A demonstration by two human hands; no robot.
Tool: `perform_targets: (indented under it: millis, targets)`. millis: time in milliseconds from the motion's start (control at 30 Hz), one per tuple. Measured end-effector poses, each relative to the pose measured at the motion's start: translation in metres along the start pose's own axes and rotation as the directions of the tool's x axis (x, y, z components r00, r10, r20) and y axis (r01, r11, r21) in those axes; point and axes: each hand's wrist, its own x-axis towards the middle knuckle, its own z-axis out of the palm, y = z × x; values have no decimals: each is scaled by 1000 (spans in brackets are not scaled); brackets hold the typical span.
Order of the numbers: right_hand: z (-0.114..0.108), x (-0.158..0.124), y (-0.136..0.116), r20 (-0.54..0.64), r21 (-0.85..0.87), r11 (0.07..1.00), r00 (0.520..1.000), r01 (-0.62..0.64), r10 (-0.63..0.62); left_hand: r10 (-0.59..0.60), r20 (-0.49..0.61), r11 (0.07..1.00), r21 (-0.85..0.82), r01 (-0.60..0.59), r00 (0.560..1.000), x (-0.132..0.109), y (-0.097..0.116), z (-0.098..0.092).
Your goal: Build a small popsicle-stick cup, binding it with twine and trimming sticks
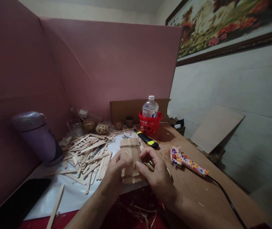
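Observation:
A small panel of craft sticks (132, 151) set side by side, with bands of twine across its upper and lower ends, is held up in front of me. My left hand (115, 171) grips it along the left side, thumb lying over the face. At its right edge, my right hand (158, 176) is closed, thumb and forefinger pinched against the panel. A thin pale strand seems to cross the face between the thumbs. Partly hidden behind my right hand are gold-coloured loops (149, 166), maybe scissor handles; whether the hand holds them is unclear.
Loose craft sticks (85, 156) lie heaped on white paper at left, near twine balls (102, 129) and a purple tumbler (39, 136). A black-and-yellow utility knife (147, 140), a red bucket (149, 125) holding a bottle, and a corded flowered glue gun (187, 162) are right of centre.

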Motion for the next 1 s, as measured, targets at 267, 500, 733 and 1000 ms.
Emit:
perform_targets:
  millis: [267,500,733,1000]
  targets:
    - [1,2,-2,3,14,1000,1000,-25,25,11,-13,1000,14,-11,1000,-5,3,5]
    - [0,2,0,19,6,999,999,-50,49,33,16,999,-2,-33,999,-3,1,4]
    - [1,2,6,-8,72,997,1000,-18,18,18,103,999,-36,-14,995,-2,0,-2]
    - [2,7,19,-23,208,975,997,-72,78,-18,96,999,-34,22,995,1,-1,-7]
